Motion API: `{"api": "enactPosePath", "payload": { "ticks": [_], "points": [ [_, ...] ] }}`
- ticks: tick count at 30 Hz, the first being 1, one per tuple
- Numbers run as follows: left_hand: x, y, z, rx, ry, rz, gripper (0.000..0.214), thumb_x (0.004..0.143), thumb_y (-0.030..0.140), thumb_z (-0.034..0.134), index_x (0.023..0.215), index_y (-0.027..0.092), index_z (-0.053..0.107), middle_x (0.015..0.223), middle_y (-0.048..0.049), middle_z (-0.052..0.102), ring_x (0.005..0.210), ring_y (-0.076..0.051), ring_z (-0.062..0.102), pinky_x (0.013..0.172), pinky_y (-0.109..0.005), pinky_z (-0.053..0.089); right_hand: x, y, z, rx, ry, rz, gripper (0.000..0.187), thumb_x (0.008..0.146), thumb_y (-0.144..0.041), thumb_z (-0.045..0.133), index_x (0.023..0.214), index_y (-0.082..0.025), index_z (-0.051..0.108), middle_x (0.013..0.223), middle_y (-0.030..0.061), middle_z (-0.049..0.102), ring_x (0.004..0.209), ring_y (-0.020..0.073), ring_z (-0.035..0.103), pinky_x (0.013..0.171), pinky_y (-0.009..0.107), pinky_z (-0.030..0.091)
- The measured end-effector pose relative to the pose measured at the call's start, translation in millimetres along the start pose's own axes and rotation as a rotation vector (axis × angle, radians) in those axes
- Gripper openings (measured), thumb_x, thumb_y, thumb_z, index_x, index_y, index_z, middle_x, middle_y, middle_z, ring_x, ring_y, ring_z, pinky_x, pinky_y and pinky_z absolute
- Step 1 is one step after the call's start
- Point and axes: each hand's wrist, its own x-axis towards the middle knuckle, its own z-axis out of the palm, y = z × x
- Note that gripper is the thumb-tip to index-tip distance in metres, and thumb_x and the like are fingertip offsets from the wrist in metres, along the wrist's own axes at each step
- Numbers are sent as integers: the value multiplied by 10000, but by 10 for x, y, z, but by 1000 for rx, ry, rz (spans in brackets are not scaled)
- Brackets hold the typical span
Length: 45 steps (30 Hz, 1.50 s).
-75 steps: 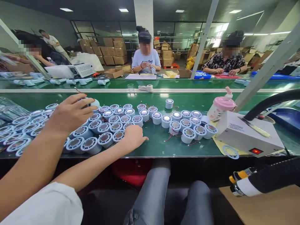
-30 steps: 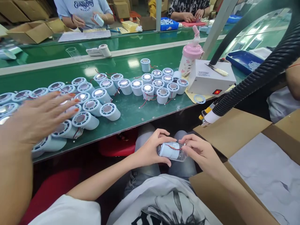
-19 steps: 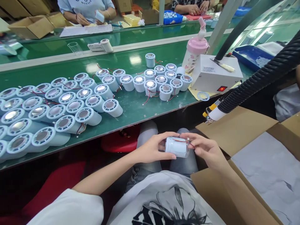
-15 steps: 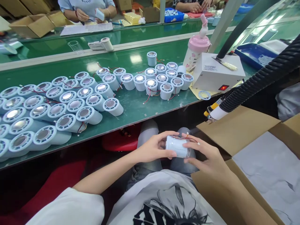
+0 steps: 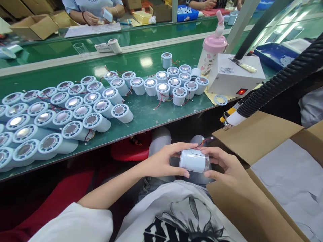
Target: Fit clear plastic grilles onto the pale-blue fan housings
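Both my hands hold one pale blue cylindrical part (image 5: 193, 160) over my lap, below the table edge. My left hand (image 5: 164, 162) grips its left end, thumb underneath and fingers curled over the top. My right hand (image 5: 224, 165) cups its clear right end. Thin red and orange wires (image 5: 205, 141) stick up from the part between my fingers. Just beyond my hands, several more of these cylinders (image 5: 75, 111) stand packed on the green table (image 5: 146, 117), metal discs facing up.
A white box with a lit red switch (image 5: 233, 77) and a pink bottle (image 5: 214, 47) stand at the table's right. A black ribbed hose (image 5: 277, 80) crosses above an open cardboard box (image 5: 254, 134) lined with white paper. Co-workers' hands (image 5: 91, 17) work across the belt.
My hands have left the table and brought one cylinder down to my lap. A co-worker's hand over the left cylinders has gone. The part's wires now point upward.
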Motion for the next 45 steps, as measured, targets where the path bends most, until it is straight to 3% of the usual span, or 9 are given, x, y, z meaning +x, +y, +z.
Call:
{"api": "enactPosePath", "payload": {
  "ticks": [6, 10, 16, 26, 32, 38, 45],
  "points": [
    [-12, 16, 2, 82, -12, 18, 776, 693, 280, 815, 1392, 286, 476, 1370, -93, 553, 1250, -254, 529, 1033, -370, 459, -9, -47, 1, 106, -22, 155, 371, 843, -325, 724, 1180, -350, 571, 1134, -13, 605, 929, 149, 621, 803, 243, 534],
    [-21, 7, -2, 116, -16, 69, 792, 696, 245, 813, 1403, 288, 459, 1402, -80, 532, 1283, -232, 501, 1050, -333, 441, 6, -48, 6, 207, -30, 170, 349, 855, -366, 705, 1162, -294, 557, 1093, 21, 627, 953, 172, 604, 799, 261, 525],
    [-28, -2, -12, 117, -24, 83, 798, 697, 251, 812, 1407, 288, 451, 1408, -84, 525, 1294, -232, 491, 1052, -335, 439, 35, -35, 35, 316, -28, 231, 316, 875, -398, 671, 1129, -261, 543, 940, 6, 648, 832, 144, 606, 712, 231, 528],
    [-39, -28, -26, 96, -36, 101, 764, 703, 290, 805, 1393, 280, 476, 1426, -104, 509, 1324, -269, 466, 1092, -396, 399, 74, 22, 94, 414, -6, 384, 414, 861, -561, 606, 1020, -190, 516, 748, 7, 639, 593, 145, 637, 565, 260, 553],
    [-39, -33, -28, 48, -39, 122, 758, 702, 272, 807, 1389, 276, 487, 1432, -113, 502, 1332, -276, 457, 1087, -397, 411, 107, 8, 170, 526, -19, 452, 479, 834, -658, 566, 900, -189, 497, 593, -3, 633, 469, 142, 623, 414, 197, 491],
    [-30, -82, -5, -34, -34, 154, 783, 680, 258, 822, 1386, 303, 486, 1452, -106, 475, 1358, -282, 424, 1081, -416, 422, 136, -37, 222, 605, -74, 594, 624, 741, -783, 540, 758, -160, 555, 536, 43, 649, 360, 111, 560, 330, 159, 421],
    [-35, -60, 38, -43, -10, 131, 661, 714, 232, 793, 1320, 310, 540, 1364, -103, 510, 1274, -269, 487, 951, -351, 518, 127, -43, 189, 691, -191, 744, 708, 865, -761, 329, 708, -136, 623, 513, 29, 591, 333, 62, 506, 289, 107, 329]
  ]
}}
